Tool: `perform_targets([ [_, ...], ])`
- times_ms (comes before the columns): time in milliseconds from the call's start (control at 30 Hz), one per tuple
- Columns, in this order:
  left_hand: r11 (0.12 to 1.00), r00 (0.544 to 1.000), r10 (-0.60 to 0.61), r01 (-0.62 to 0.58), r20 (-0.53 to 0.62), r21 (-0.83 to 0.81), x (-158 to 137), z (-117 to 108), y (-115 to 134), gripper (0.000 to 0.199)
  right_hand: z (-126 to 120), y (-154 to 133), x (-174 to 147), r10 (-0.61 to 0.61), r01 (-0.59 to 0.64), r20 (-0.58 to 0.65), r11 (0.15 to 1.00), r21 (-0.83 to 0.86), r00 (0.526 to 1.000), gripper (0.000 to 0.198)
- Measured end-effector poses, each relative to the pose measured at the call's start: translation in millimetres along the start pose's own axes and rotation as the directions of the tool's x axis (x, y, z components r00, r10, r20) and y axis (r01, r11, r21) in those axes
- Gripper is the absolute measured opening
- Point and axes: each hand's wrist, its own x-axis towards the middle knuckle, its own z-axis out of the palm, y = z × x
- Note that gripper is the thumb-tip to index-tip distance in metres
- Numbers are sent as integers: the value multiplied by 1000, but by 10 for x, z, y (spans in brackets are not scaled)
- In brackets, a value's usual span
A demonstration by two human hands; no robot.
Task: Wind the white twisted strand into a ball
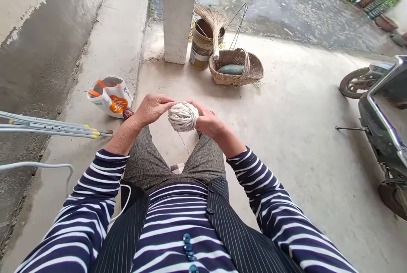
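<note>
A round ball of off-white cord is held in front of my knees. My right hand wraps around its right side, thumb and fingers closed on it. My left hand is pinched at the upper left edge of the ball, its thumb and forefinger together on the cord. Exactly which strand lies between those fingertips is too small to see. A thin twisted length of the cord hangs below the ball between my legs.
A white and orange bag stands to the left, near metal crutches. Ahead, by a pillar, are a bucket, a broom and a wicker basket holding a green gourd. A scooter is parked at right.
</note>
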Motion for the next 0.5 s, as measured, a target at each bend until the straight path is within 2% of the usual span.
perform_targets([
  [167, 985, 997, -71, 76, 41, -156, -35, 155, -97, 52, 153, -219, 17, -116, 116, -15, 993, 31, 993, 67],
  [300, 967, 987, -55, 90, 151, -239, -72, 276, -114, 48, 131, -405, 124, -249, 232, -145, 964, -128, 957, 56],
  [433, 944, 973, -76, 140, 218, -300, -118, 293, -133, 44, 26, -556, 216, -381, 255, -261, 875, -412, 887, 51],
  [500, 942, 969, -88, 156, 232, -296, -123, 242, -137, 43, -18, -635, 238, -497, 273, -313, 790, -549, 809, 51],
])
